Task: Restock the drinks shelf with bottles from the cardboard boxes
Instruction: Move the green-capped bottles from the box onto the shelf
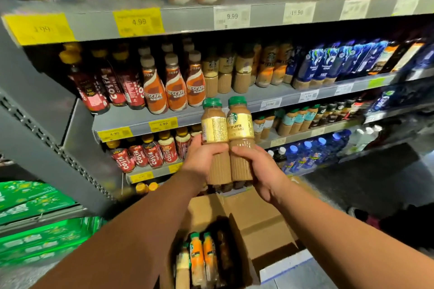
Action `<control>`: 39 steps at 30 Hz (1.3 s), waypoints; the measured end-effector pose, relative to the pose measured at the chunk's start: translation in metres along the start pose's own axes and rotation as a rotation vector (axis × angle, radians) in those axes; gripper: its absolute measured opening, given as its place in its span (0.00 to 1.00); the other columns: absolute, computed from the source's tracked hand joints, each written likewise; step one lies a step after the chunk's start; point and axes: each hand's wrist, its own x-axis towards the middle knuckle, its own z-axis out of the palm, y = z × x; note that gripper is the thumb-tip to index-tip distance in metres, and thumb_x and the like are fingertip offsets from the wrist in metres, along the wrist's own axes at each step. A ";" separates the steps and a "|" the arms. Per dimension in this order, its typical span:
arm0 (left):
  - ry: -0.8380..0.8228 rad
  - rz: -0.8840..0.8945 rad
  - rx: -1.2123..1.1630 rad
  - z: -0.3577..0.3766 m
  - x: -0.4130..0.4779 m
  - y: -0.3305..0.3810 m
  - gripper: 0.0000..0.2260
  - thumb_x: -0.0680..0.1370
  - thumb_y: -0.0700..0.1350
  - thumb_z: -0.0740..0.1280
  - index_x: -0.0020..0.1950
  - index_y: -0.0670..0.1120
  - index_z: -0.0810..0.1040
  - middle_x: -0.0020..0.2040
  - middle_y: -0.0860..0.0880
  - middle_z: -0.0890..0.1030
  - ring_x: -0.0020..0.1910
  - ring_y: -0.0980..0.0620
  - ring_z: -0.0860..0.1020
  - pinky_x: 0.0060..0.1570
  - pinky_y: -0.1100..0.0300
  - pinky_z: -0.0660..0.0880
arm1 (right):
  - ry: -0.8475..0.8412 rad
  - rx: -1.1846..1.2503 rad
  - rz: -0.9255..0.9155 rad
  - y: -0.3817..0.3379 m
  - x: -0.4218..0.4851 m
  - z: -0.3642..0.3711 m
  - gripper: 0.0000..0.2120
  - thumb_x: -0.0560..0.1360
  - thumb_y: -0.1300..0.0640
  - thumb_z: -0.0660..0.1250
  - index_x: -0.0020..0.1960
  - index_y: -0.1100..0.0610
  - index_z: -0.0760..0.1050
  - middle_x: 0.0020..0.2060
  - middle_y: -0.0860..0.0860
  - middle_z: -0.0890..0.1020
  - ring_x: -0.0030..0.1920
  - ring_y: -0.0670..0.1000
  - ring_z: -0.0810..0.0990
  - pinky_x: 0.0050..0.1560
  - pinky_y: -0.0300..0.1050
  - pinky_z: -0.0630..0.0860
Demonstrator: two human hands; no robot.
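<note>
Left hand (202, 159) gripping left bottle (214, 130), right hand (261, 167) gripping right bottle (240, 130); both upright, touching; matching shelf row (224, 77) lying directly above-ahead.

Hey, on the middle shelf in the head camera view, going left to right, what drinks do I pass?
Dark red Costa Coffee bottles → orange Nescafe bottles → tan Starbucks bottles → blue-labelled bottles. The latte bottles gripped by the left hand and right hand sit in front, so I skip them.
</note>
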 end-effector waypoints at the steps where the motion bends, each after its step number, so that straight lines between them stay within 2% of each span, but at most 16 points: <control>1: -0.005 0.014 0.006 0.007 -0.003 0.005 0.16 0.75 0.39 0.68 0.61 0.49 0.72 0.54 0.47 0.80 0.51 0.47 0.79 0.45 0.53 0.76 | -0.017 0.015 -0.004 -0.005 -0.002 -0.005 0.15 0.73 0.56 0.69 0.58 0.57 0.77 0.49 0.58 0.84 0.44 0.54 0.83 0.33 0.44 0.79; 5: 0.015 0.056 0.003 0.039 -0.012 0.011 0.14 0.75 0.41 0.68 0.58 0.52 0.71 0.54 0.48 0.80 0.53 0.47 0.79 0.53 0.45 0.76 | -0.074 -0.004 0.012 -0.023 -0.013 -0.037 0.21 0.67 0.52 0.71 0.59 0.56 0.78 0.51 0.57 0.84 0.48 0.55 0.83 0.37 0.44 0.78; 9: 0.059 0.100 0.032 0.073 -0.017 0.014 0.14 0.74 0.40 0.68 0.57 0.52 0.70 0.54 0.48 0.79 0.54 0.46 0.78 0.54 0.44 0.75 | -0.138 -0.004 -0.013 -0.044 -0.021 -0.071 0.12 0.75 0.60 0.64 0.58 0.55 0.76 0.48 0.56 0.83 0.47 0.55 0.81 0.42 0.48 0.78; 13: 0.129 0.106 0.021 0.102 -0.021 0.019 0.15 0.73 0.41 0.68 0.56 0.53 0.71 0.55 0.46 0.78 0.54 0.44 0.77 0.55 0.43 0.74 | -0.175 -0.018 -0.021 -0.059 -0.025 -0.089 0.20 0.70 0.58 0.67 0.62 0.56 0.73 0.50 0.58 0.82 0.46 0.56 0.81 0.38 0.46 0.78; 15: 0.133 0.104 0.004 0.113 -0.023 0.023 0.15 0.75 0.42 0.67 0.60 0.51 0.71 0.54 0.45 0.79 0.52 0.45 0.78 0.51 0.47 0.76 | -0.193 -0.020 -0.049 -0.065 -0.025 -0.094 0.18 0.72 0.61 0.67 0.61 0.57 0.74 0.48 0.58 0.82 0.44 0.55 0.82 0.36 0.45 0.79; 17: 0.124 0.099 -0.007 0.119 -0.024 0.027 0.14 0.77 0.44 0.66 0.62 0.48 0.73 0.52 0.44 0.80 0.50 0.45 0.79 0.47 0.52 0.76 | -0.200 -0.025 -0.068 -0.072 -0.022 -0.097 0.18 0.70 0.60 0.69 0.59 0.57 0.76 0.49 0.59 0.83 0.45 0.55 0.83 0.39 0.46 0.79; 20: 0.129 0.082 -0.031 0.124 -0.021 0.034 0.14 0.77 0.44 0.66 0.61 0.47 0.74 0.52 0.44 0.82 0.52 0.44 0.80 0.54 0.47 0.76 | -0.175 -0.063 -0.072 -0.082 -0.014 -0.097 0.23 0.65 0.57 0.71 0.61 0.57 0.76 0.52 0.58 0.83 0.52 0.58 0.82 0.45 0.50 0.78; 22: 0.147 0.086 -0.023 0.122 -0.018 0.040 0.13 0.75 0.45 0.68 0.59 0.49 0.75 0.52 0.45 0.82 0.53 0.44 0.79 0.57 0.43 0.75 | -0.163 -0.068 -0.049 -0.089 -0.008 -0.095 0.28 0.64 0.56 0.72 0.63 0.57 0.74 0.54 0.59 0.82 0.54 0.59 0.81 0.45 0.50 0.78; 25: 0.157 0.123 0.004 0.115 -0.009 0.053 0.12 0.72 0.47 0.71 0.53 0.54 0.74 0.52 0.48 0.82 0.53 0.46 0.80 0.57 0.42 0.75 | -0.164 -0.063 -0.057 -0.100 0.000 -0.091 0.19 0.71 0.61 0.70 0.61 0.58 0.75 0.53 0.59 0.83 0.51 0.58 0.82 0.43 0.48 0.78; 28: 0.153 0.158 0.014 0.108 0.004 0.066 0.11 0.73 0.46 0.71 0.51 0.55 0.72 0.52 0.49 0.81 0.53 0.48 0.79 0.57 0.46 0.75 | -0.153 -0.059 -0.060 -0.110 0.011 -0.084 0.14 0.72 0.62 0.69 0.58 0.58 0.78 0.51 0.59 0.84 0.52 0.59 0.82 0.49 0.53 0.80; 31: 0.156 0.176 0.043 0.103 0.017 0.075 0.15 0.73 0.46 0.73 0.53 0.52 0.68 0.53 0.48 0.79 0.53 0.49 0.78 0.58 0.46 0.74 | -0.137 -0.061 -0.049 -0.112 0.026 -0.078 0.13 0.72 0.63 0.68 0.56 0.57 0.79 0.50 0.58 0.84 0.50 0.58 0.83 0.50 0.53 0.79; 33: 0.146 0.177 0.080 0.100 0.026 0.077 0.20 0.73 0.45 0.73 0.57 0.49 0.65 0.51 0.49 0.77 0.50 0.52 0.77 0.54 0.51 0.74 | -0.123 -0.050 -0.049 -0.112 0.036 -0.074 0.12 0.72 0.63 0.68 0.55 0.57 0.79 0.48 0.57 0.85 0.49 0.57 0.83 0.48 0.51 0.79; 35: 0.133 0.165 0.107 0.098 0.034 0.076 0.22 0.73 0.44 0.72 0.59 0.47 0.63 0.51 0.49 0.76 0.49 0.54 0.77 0.50 0.55 0.74 | -0.116 -0.040 -0.050 -0.111 0.047 -0.070 0.16 0.69 0.61 0.69 0.57 0.58 0.79 0.49 0.57 0.84 0.51 0.59 0.82 0.52 0.55 0.79; 37: 0.137 0.141 0.118 0.094 0.045 0.073 0.23 0.73 0.43 0.72 0.62 0.46 0.64 0.54 0.47 0.77 0.52 0.51 0.77 0.56 0.50 0.75 | -0.110 -0.028 -0.034 -0.108 0.059 -0.066 0.23 0.64 0.57 0.70 0.59 0.58 0.78 0.51 0.59 0.84 0.54 0.61 0.82 0.56 0.59 0.78; 39: 0.150 0.105 0.123 0.089 0.055 0.073 0.22 0.73 0.42 0.71 0.64 0.46 0.66 0.56 0.45 0.77 0.54 0.47 0.77 0.59 0.46 0.73 | -0.094 -0.029 -0.019 -0.107 0.070 -0.063 0.27 0.61 0.56 0.71 0.60 0.59 0.77 0.52 0.60 0.83 0.54 0.62 0.81 0.54 0.59 0.78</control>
